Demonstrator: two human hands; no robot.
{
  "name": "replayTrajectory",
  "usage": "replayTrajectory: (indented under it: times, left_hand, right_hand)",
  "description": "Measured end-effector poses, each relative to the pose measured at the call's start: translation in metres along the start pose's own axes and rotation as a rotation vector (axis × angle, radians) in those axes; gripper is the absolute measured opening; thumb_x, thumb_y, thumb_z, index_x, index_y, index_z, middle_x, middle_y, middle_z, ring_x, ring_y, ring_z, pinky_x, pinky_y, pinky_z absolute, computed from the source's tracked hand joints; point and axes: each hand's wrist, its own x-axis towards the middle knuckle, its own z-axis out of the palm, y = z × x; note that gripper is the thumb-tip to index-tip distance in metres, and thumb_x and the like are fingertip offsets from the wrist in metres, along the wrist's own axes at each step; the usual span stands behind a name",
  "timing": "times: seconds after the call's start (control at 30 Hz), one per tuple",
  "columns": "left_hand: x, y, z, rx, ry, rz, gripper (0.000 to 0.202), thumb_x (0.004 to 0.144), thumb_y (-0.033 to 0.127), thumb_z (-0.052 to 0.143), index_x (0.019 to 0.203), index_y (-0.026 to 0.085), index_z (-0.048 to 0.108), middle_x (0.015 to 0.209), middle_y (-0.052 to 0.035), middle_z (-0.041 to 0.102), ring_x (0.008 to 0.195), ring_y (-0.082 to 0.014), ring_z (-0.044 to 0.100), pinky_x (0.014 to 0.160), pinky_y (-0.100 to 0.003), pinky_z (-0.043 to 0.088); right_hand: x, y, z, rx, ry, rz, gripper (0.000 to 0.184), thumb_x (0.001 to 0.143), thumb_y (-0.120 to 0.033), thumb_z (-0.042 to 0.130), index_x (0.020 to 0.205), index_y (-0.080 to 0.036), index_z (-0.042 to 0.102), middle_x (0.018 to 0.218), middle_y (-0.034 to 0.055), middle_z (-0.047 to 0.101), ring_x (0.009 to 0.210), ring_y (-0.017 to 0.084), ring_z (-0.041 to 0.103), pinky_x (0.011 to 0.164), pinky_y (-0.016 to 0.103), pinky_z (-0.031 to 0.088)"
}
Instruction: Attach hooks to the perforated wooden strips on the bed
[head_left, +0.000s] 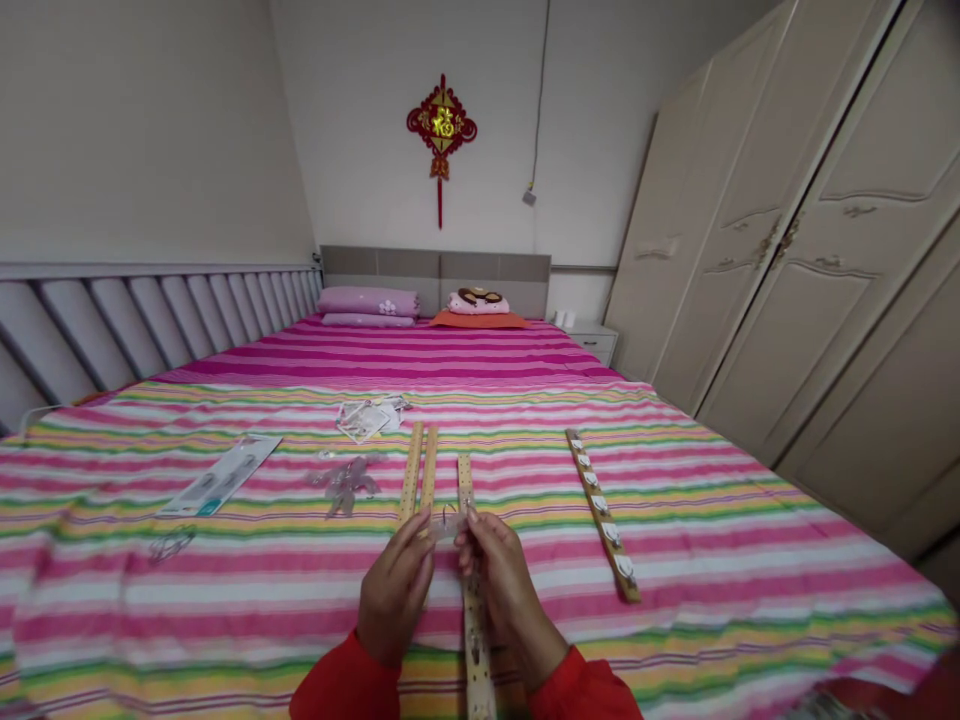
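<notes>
- Head view, looking down a bed: a striped cloth [697, 590] is spread over its near part, apparently serving as a work surface.
- A small clear piece [444, 527] with a dark, thin hook shape showing on it is held up in the middle, between the two hands. Gripping it at both sides probably keeps it steady and its middle in sight.
- A pale perforated strip [464, 476] runs lengthwise beneath the right hand toward the wearer, likely placed there to be within easy reach.
- Two more perforated strips [417, 465] lie side by side just beyond the left hand. Well apart on the right lies a strip with white fittings [601, 512] in a row, perhaps kept aside so it stays out of the way.
- Loose clear pieces [347, 487] are heaped to the left, with a flat package [221, 478] farther left.
- The left hand [396, 585] is nearly closed, thumb and fingers pinching the clear piece's left side.
- The right hand [499, 572] curls inward, thumb and forefinger meeting at its right side; the other fingertips are partly hidden.
- Both forearms, in red sleeves [346, 685], angle inward from below.
</notes>
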Motion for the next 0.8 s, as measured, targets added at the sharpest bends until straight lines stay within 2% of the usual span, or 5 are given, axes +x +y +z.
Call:
replayTrajectory:
  times: [0.1, 0.2, 0.37, 0.67, 0.8]
  left_hand:
    - [-0.003, 0.004, -0.001, 0.068, 0.039, 0.054, 0.022, 0.082, 0.010, 0.053, 0.095, 0.023, 0.066, 0.108, -0.0088, 0.067, 0.099, -0.0184, 0.064, 0.078, -0.029, 0.056]
    - [-0.009, 0.008, 0.000, 0.130, 0.071, 0.035, 0.021, 0.081, 0.011, 0.056, 0.095, 0.024, 0.067, 0.103, -0.0087, 0.064, 0.096, -0.0183, 0.063, 0.073, -0.028, 0.056]
    - [-0.012, 0.011, 0.001, 0.124, 0.087, 0.054, 0.027, 0.078, 0.005, 0.058, 0.098, 0.024, 0.064, 0.105, -0.0085, 0.059, 0.097, -0.0180, 0.060, 0.075, -0.030, 0.054]
    - [-0.014, 0.019, 0.002, 0.086, 0.128, 0.001, 0.023, 0.077, 0.007, 0.060, 0.092, 0.024, 0.064, 0.102, -0.0065, 0.059, 0.096, -0.0177, 0.060, 0.078, -0.032, 0.054]
    - [-0.013, 0.023, 0.001, 0.114, 0.144, 0.013, 0.024, 0.076, 0.004, 0.061, 0.090, 0.023, 0.064, 0.101, -0.0063, 0.060, 0.096, -0.0176, 0.059, 0.078, -0.033, 0.052]
  right_hand:
    - [-0.004, -0.002, -0.004, -0.055, -0.019, -0.014, 0.033, 0.071, -0.047, 0.070, 0.065, -0.018, 0.056, 0.050, -0.0047, 0.053, 0.040, 0.007, 0.041, 0.042, 0.020, 0.030]
    - [-0.009, -0.009, -0.005, -0.185, -0.038, -0.086, 0.032, 0.073, -0.047, 0.068, 0.065, -0.018, 0.056, 0.049, -0.0061, 0.048, 0.041, 0.008, 0.040, 0.044, 0.021, 0.030]
    - [-0.019, -0.024, -0.005, -0.342, -0.077, -0.204, 0.032, 0.081, -0.049, 0.058, 0.070, -0.019, 0.059, 0.050, -0.0053, 0.045, 0.046, 0.010, 0.041, 0.047, 0.023, 0.033]
    - [-0.039, -0.039, 0.008, -0.576, -0.155, -0.378, 0.021, 0.082, -0.037, 0.059, 0.073, -0.018, 0.062, 0.061, -0.0029, 0.049, 0.056, 0.011, 0.043, 0.053, 0.024, 0.035]
    - [-0.033, -0.041, 0.004, -0.474, -0.069, -0.293, 0.028, 0.079, -0.043, 0.062, 0.067, -0.018, 0.059, 0.053, -0.0040, 0.049, 0.048, 0.011, 0.044, 0.047, 0.023, 0.034]
